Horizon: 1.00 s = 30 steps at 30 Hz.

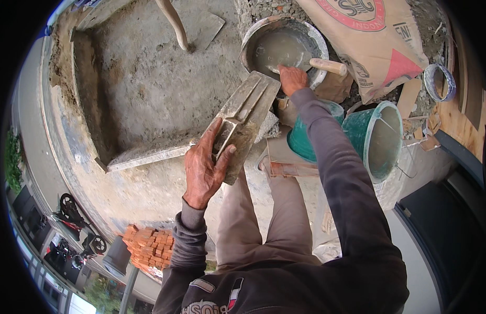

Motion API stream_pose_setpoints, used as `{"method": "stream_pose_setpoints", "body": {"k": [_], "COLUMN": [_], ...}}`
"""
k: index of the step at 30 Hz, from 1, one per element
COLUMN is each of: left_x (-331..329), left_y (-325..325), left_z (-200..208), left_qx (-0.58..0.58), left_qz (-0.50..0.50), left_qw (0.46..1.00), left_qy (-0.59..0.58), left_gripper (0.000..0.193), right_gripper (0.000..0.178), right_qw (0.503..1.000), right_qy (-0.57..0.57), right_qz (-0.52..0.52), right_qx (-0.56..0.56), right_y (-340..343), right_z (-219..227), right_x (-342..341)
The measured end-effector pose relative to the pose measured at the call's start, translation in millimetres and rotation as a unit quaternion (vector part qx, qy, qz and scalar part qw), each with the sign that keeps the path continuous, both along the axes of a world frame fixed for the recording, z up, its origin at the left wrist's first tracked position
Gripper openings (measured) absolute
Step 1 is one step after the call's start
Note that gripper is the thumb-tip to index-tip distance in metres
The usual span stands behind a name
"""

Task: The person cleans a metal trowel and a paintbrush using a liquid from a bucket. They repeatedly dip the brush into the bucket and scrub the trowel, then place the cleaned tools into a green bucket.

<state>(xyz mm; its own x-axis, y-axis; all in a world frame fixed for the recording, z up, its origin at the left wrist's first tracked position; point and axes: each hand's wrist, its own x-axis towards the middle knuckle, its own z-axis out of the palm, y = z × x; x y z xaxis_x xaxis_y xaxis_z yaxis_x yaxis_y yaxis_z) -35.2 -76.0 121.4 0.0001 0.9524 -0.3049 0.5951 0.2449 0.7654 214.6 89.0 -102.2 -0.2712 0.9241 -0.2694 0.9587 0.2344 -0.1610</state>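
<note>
Head view, looking straight down from over the person's shoulders.

Left hand (205,170): fingers wrapped around the lower end of a long grey mortar board (244,123), thumb on one side, the other fingers curled over the edge. Clamped firmly. The board is tilted, its upper end touching or just overlapping the rim of the round mixing pan (316,39); I cannot tell which.

Right hand (293,78): reaching into the near rim of the pan, knuckles up, fingers bunched downward into the grey wet mix (282,49). Whether they grip a tool is hidden; a wooden handle (329,66) lies across the rim just beside the hand, apparently not held.

Around: a printed cement sack (374,39) leans at the pan's far right. Two green buckets (376,138) lie tipped on their sides near the person's right knee. A roll of tape (438,82) sits further right. To the left, a shallow sunken slab (148,83) with a raised edge. A stack of red bricks (148,246) sits well below, past the ledge.

Risks, as I judge them:
- The board is held one-handed at its low end; load added at the far end could twist it out of the grip.
- The tilt could let wet mix slide down toward the left hand.
- The bare right hand is in the cement: skin irritation.
- The person crouches near a ledge; the tipped buckets could roll underfoot.
</note>
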Motion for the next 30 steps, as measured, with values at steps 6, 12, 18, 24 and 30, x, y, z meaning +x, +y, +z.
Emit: {"method": "stream_pose_setpoints", "body": {"k": [6,12,18,24,30], "left_x": [6,19,33,24,24], "left_y": [18,50,60,55,61], "left_z": [-6,-3,-4,-3,-1], "left_qx": [0.078,0.103,0.179,0.226,0.243], "left_qz": [-0.018,-0.049,-0.096,-0.101,-0.107], "left_qw": [0.996,0.989,0.967,0.956,0.955], "left_qy": [0.029,0.096,0.151,0.158,0.132], "left_gripper": [0.057,0.047,0.042,0.044,0.044], "right_gripper": [0.038,0.046,0.042,0.035,0.037], "right_qw": [0.983,0.97,0.973,0.984,0.978], "right_qy": [0.152,0.223,0.183,0.125,0.153], "right_qz": [-0.093,0.057,0.096,0.064,0.05], "right_qx": [0.052,0.081,0.104,0.108,0.133], "right_y": [-33,-53,-38,-33,-42], "right_z": [93,163,164,178,178], "right_x": [35,40,44,50,41]}}
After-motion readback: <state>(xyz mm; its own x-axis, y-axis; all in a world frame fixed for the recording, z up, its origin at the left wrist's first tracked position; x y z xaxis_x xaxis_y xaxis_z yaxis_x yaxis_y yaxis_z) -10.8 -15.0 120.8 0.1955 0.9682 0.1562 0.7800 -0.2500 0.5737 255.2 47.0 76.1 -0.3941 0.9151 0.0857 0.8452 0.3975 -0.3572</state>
